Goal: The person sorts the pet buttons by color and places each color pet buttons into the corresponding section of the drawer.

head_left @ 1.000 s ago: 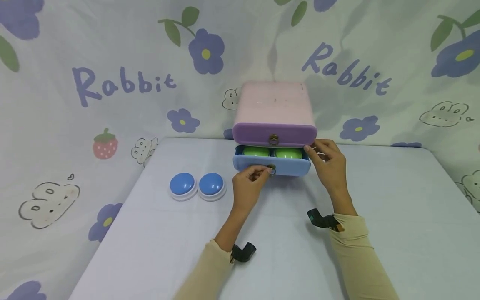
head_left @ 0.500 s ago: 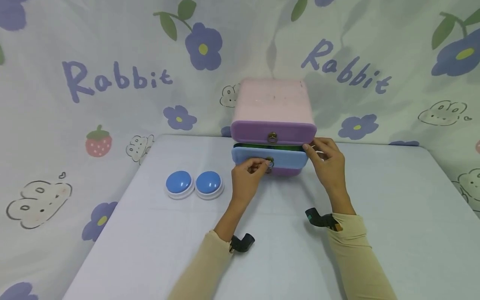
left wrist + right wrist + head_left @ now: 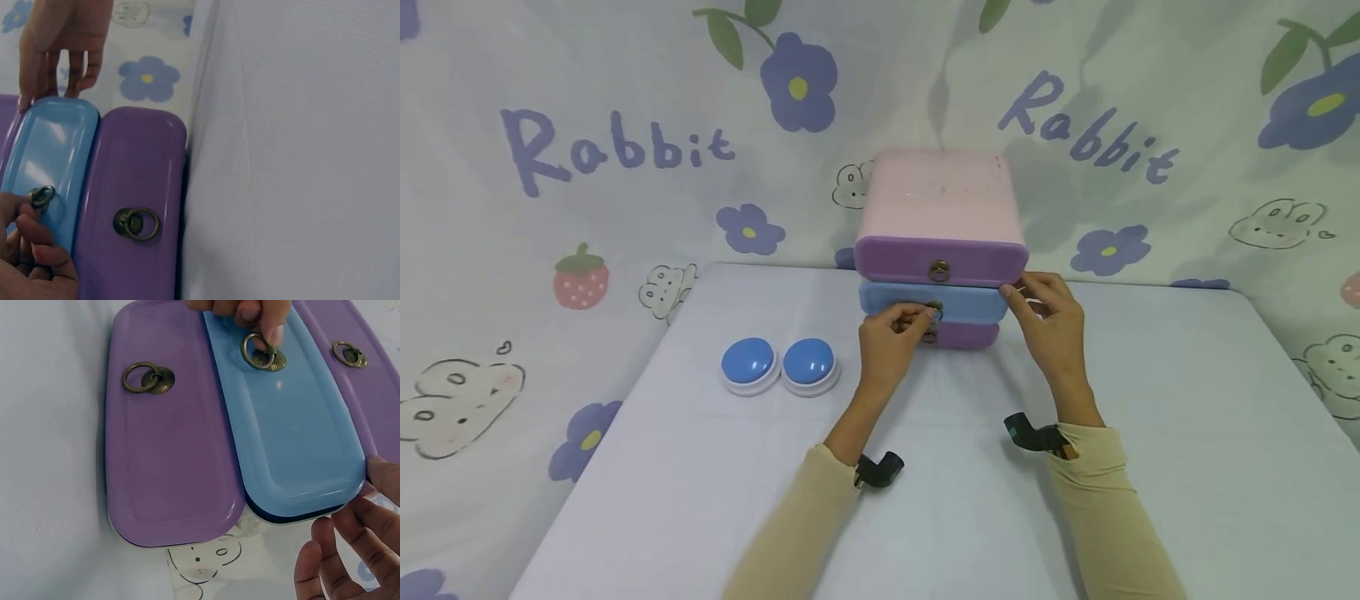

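A drawer cabinet with a pink top point(image 3: 942, 193) stands at the back of the table. Its blue middle drawer point(image 3: 880, 297) lies between an upper purple drawer point(image 3: 895, 260) and a lower purple drawer point(image 3: 973, 336). My left hand point(image 3: 887, 346) pinches the brass ring handle point(image 3: 257, 352) of the blue drawer. A thin dark gap shows behind the blue front's end in the right wrist view. My right hand point(image 3: 1051, 329) touches the cabinet's right side, thumb at the front corner and fingers extended. The blue drawer's inside is hidden.
Two blue dome buttons on white bases, a left one point(image 3: 748, 363) and a right one point(image 3: 809, 364), sit left of the cabinet on the white table point(image 3: 1150, 467). A patterned cloth point(image 3: 647, 67) hangs close behind.
My left hand has pushed the blue drawer back into the cabinet. The green domes inside it have gone out of sight. My right hand stays at the cabinet's side.
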{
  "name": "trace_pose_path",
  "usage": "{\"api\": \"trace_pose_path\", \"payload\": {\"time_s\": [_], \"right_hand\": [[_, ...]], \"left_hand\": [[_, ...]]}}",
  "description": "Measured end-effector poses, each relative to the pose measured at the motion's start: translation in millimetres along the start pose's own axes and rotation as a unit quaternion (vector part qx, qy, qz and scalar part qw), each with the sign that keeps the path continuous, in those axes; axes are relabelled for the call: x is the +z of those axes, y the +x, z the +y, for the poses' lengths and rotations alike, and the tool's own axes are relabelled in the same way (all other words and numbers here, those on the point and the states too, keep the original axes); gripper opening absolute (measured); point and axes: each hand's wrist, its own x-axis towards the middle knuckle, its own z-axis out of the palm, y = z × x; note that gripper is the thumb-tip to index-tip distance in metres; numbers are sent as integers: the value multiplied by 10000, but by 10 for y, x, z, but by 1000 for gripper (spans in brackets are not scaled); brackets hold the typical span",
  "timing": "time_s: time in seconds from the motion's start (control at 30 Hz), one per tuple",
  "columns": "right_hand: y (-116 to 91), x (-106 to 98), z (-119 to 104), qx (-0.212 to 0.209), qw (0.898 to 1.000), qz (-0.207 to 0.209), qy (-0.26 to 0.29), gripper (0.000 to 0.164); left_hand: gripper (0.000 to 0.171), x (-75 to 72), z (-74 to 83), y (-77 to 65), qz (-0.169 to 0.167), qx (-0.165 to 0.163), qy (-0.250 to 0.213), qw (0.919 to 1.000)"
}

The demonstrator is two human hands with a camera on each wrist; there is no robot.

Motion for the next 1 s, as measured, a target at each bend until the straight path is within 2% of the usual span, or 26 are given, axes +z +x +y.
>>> {"api": "trace_pose_path", "payload": {"time_s": [0.3,0.4,0.57,0.67,0.87,1.0], "right_hand": [[-5,64,15,-276,9996,43,-34,39],[-30,64,-126,-354,9992,133,-146,38],[-31,58,-74,-251,9995,160,-142,37],[-20,45,46,-178,9996,178,-131,38],[-22,42,23,-173,9996,209,-70,38],[-27,59,-60,-152,9997,189,-64,37]], "left_hand": [[18,-26,-26,20,-34,24,44,10000],[18,-15,-38,-1,-88,78,91,9999],[18,-68,-60,-68,-298,123,290,9991],[17,-132,-103,-115,-338,-42,412,9986],[16,-162,-220,-164,-592,-507,1031,9916],[16,-105,-228,-175,-691,-408,1331,9878]]}}
